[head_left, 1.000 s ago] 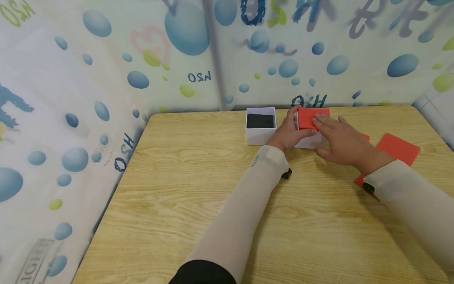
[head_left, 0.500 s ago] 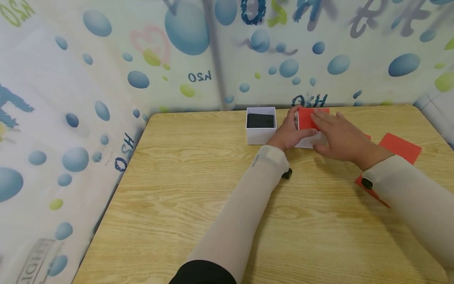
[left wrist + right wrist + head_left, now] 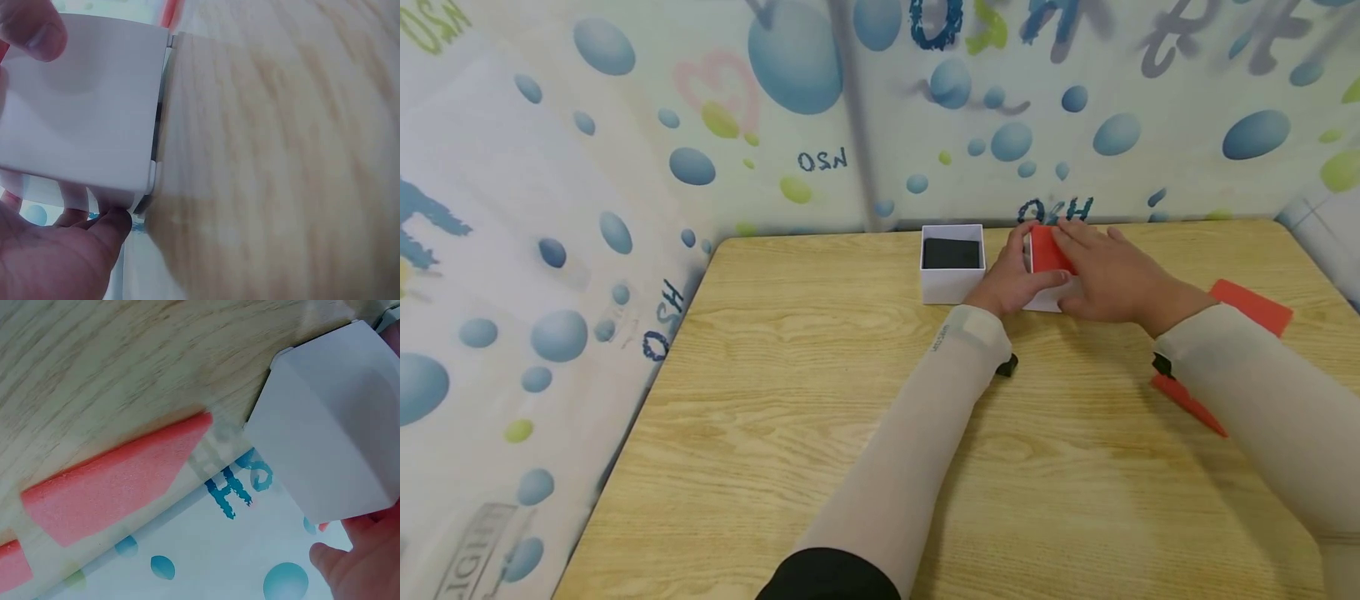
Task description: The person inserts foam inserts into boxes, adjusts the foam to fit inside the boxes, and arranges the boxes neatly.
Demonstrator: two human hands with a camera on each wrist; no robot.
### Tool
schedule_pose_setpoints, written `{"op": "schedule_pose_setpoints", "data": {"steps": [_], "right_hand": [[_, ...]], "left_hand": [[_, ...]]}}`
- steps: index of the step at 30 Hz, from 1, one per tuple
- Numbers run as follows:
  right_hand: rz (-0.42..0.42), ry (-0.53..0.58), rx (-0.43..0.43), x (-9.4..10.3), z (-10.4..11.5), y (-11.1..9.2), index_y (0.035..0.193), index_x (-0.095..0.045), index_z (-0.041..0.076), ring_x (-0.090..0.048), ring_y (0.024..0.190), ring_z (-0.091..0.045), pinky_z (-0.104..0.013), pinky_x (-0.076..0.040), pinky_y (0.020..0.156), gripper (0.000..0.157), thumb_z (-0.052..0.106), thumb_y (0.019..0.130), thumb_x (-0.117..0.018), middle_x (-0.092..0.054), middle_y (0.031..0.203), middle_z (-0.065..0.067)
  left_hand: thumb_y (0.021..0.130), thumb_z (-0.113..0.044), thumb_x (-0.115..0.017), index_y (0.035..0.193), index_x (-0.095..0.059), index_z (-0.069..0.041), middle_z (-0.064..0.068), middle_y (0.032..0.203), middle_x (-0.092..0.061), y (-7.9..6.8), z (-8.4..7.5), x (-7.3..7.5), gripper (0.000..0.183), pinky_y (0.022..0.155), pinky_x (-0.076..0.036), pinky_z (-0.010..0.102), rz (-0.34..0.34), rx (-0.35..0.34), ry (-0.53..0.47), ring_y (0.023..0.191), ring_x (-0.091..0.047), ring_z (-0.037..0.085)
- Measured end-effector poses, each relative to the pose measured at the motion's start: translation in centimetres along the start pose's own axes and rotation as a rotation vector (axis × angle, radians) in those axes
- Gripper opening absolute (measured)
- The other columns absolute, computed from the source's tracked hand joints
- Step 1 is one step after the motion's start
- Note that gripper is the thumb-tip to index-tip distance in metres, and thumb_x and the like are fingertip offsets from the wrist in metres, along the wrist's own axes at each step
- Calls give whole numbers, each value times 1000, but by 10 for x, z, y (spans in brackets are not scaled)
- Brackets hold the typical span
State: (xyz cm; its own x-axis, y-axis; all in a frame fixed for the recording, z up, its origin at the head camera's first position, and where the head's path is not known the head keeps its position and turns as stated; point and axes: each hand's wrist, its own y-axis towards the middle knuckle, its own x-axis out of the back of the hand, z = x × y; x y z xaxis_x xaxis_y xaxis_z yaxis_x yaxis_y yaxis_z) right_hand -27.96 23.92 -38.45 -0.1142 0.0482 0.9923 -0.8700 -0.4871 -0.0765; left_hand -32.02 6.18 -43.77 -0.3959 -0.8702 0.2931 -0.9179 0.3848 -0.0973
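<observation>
Near the table's back edge stands a white box (image 3: 1043,302) with a red foam-like piece (image 3: 1047,250) at its top. My left hand (image 3: 1004,282) grips this box from the left, thumb across the near face and fingers along another side, as the left wrist view shows. With its fingers nearly straight, my right hand (image 3: 1112,275) presses on the red piece and covers its right part. How deep the piece sits in the box is hidden. In the right wrist view, the fingers of that hand appear at the box's (image 3: 331,431) top edge.
Left of the gripped box is a second white box (image 3: 953,287), open at the top, with a black block (image 3: 951,253) inside. Flat red pieces (image 3: 1255,307) lie on the wooden table (image 3: 775,400) to the right, partly behind my right sleeve. A patterned curtain (image 3: 925,142) hangs behind the table.
My right hand has shifted slightly left and away from me over the red piece, covering more of it. My left hand and the boxes have stayed in place.
</observation>
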Motion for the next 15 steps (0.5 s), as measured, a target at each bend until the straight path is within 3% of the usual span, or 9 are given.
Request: {"op": "schedule_pose_setpoints", "data": {"steps": [15], "right_hand": [[24,-8,18,-4,-1,-6,163,-28,-4,-22,158,-46,-75,-16,122,96,27,87,-76,-24,171,-25]], "left_hand": [[92,-34,-82,163,-21,-44,-7,156,-48,-3,-2,0,94,113,-46,30,-8,15,19,128,-55,12]]}}
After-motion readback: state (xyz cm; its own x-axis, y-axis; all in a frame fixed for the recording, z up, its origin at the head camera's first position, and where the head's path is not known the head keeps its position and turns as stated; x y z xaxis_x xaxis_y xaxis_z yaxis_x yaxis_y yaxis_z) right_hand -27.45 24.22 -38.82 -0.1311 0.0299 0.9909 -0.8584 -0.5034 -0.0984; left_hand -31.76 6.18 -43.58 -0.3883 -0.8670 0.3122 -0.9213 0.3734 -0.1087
